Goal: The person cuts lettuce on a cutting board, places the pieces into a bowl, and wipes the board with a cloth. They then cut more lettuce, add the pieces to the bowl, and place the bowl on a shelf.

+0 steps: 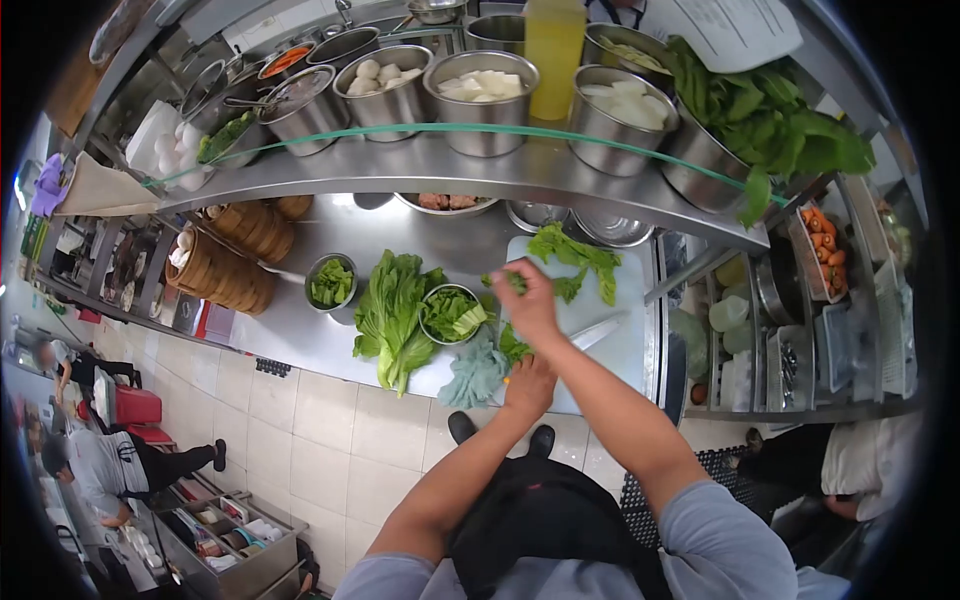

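Note:
My right hand [530, 300] is above the left part of the white cutting board [625, 355], fingers closed on a bit of green leaf. Nearer to me, my left hand [530, 385] rests at the board with its fingers pressed together beside a green leaf [513, 345]; what they grip is hidden. A knife [598, 330] lies on the board, its handle out of sight under my right forearm. Torn leafy greens [580, 255] lie at the board's far side. Left of my hands are a metal bowl of cut greens [455, 313], a crumpled teal cloth [474, 372] and a lettuce head [393, 315].
A smaller bowl of greens [331, 282] and bamboo steamers [225, 270] stand further left. Metal pots [483, 115] line the shelf [450, 172] above the counter. Two co-workers [105, 470] are at left; another [860, 465] is at right.

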{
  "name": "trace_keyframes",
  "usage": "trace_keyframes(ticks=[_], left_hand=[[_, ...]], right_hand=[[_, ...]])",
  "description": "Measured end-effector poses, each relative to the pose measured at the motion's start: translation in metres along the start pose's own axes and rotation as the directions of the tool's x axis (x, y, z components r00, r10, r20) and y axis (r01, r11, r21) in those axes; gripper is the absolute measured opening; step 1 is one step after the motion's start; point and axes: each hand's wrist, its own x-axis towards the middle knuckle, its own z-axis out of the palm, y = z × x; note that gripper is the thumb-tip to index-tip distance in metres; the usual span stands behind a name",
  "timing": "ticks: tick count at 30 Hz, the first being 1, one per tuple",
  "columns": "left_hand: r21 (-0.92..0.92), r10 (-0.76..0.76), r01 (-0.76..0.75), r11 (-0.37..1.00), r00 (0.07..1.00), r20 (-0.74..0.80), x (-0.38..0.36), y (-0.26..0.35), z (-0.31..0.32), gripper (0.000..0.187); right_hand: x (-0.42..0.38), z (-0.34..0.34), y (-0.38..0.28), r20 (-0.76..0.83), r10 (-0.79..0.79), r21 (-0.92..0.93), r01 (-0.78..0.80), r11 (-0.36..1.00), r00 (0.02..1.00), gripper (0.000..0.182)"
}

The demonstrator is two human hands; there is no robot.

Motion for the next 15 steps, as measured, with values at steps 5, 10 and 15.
trace_keyframes(ticks=[5, 10, 15], left_hand=[[-0.26, 0.025, -0.052, 0.964, 0.994, -0.107, -0.03, -0.036, -0.055, 0.033], [-0.283, -0.135, 0.08, 0.956, 0.974, -0.18, -0.066, -0.118, -0.13, 0.027], [-0.366, -0.27, 0.143, 0.92, 0.907, -0.323, -0.04, -0.161, -0.162, 0.04]], right_hand=[[-0.014, 0.071, 0.013, 0.382, -0.134, -0.248, 0.241, 0.938, 0.914, 0.022], [-0.026, 0.081, 0.032, 0.608, -0.205, -0.369, 0.502, 0.782, 0.767, 0.038], [-0.011, 0.036, -0.012, 0.591, -0.087, -0.301, 0.32, 0.899, 0.802, 0.047]])
